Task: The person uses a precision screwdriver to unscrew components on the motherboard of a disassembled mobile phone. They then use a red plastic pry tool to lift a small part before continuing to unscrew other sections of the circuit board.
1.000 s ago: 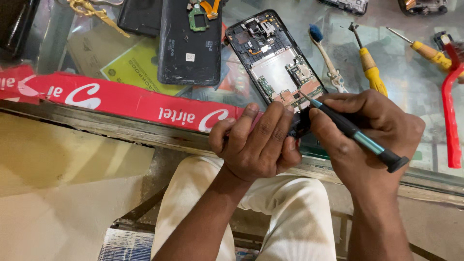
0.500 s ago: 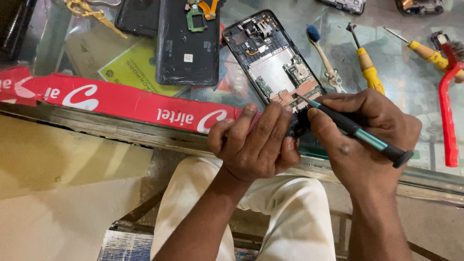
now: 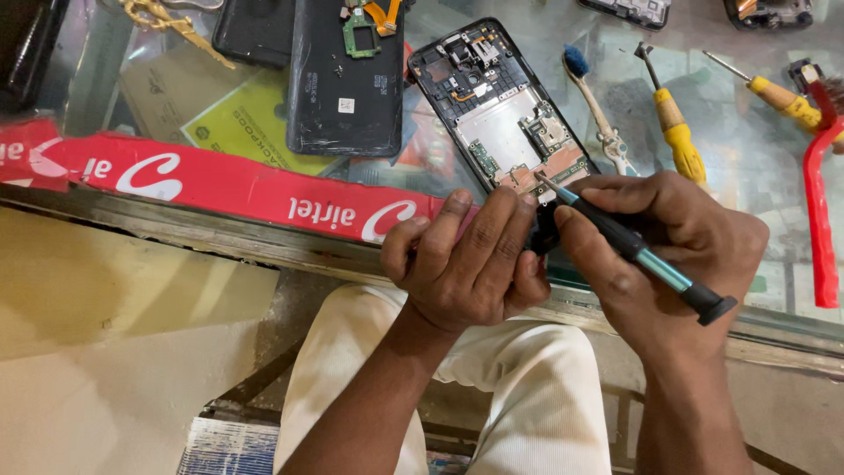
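Note:
An opened phone body [image 3: 492,110] with bare circuit boards lies tilted on the glass counter [image 3: 747,158]. My left hand [image 3: 470,255] covers and grips its near end at the counter's edge. My right hand [image 3: 668,255] is shut on a black and teal precision screwdriver [image 3: 633,246]. The screwdriver's tip touches the lower board just above my left fingers. A black phone back cover [image 3: 343,84] lies flat to the left of the phone body.
A red printed strip [image 3: 220,180] runs along the counter's front edge. A blue-headed brush [image 3: 593,105], two yellow-handled screwdrivers [image 3: 677,132], a red tool [image 3: 818,211] and tweezers lie to the right. Gold scissors [image 3: 171,22] lie at the far left. My white trousers [image 3: 527,378] show below.
The view has shifted slightly. Both hands keep their hold, and the screwdriver tip stays on the same spot of the board.

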